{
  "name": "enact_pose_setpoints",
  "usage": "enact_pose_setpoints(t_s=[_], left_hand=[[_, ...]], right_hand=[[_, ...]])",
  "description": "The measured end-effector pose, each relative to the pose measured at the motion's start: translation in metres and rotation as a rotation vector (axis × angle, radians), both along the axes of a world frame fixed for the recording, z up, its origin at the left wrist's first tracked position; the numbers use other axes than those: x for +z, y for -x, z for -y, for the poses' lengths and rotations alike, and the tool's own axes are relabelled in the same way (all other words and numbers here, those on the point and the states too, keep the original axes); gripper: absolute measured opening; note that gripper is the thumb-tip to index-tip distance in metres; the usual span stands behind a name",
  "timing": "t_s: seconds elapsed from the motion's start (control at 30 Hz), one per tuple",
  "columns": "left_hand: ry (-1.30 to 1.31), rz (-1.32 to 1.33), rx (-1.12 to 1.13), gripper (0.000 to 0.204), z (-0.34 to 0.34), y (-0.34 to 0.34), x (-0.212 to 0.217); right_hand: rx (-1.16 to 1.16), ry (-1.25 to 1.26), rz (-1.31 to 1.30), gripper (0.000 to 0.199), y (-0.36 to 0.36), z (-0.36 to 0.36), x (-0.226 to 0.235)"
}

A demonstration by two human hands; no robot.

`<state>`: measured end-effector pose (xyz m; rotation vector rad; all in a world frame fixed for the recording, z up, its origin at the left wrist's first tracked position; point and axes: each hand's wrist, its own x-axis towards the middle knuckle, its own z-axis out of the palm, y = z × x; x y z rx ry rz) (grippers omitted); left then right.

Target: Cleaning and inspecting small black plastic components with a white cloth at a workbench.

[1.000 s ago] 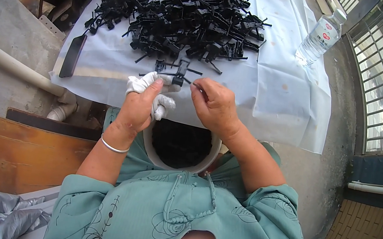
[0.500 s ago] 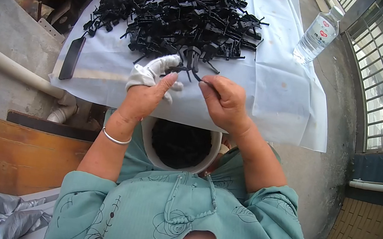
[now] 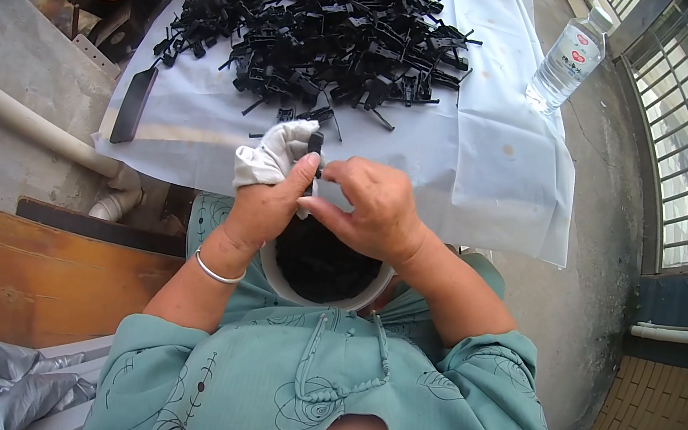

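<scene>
A big white sheet keeps the heap of black plastic bits off the ground. Just below the heap, both hands meet over a bowl. The left hand, in white cloth, and the right hand pinch one small black piece, thin and upright.

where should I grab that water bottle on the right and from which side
Take the water bottle around its clear middle, below the cap. It stands upright beyond the sheet's far right corner, nothing crowding it, so come in from the near side, level, with the right hand.
</scene>
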<state>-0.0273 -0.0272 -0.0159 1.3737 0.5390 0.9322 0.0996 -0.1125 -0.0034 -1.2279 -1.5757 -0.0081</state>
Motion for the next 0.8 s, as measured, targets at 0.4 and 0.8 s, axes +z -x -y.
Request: enact_pose_setpoints(t_s=[0.4, 0.8], left_hand=[[0.059, -0.205, -0.149, 0.028, 0.012, 0.009, 0.006], [-0.599, -0.382, 0.051, 0.029, 0.012, 0.011, 0.003]], right_hand=[[0.109, 0.373, -0.388, 0.022, -0.012, -0.005, -0.009], [0.172, 0.477, -0.58, 0.022, 0.008, -0.015, -0.034]])
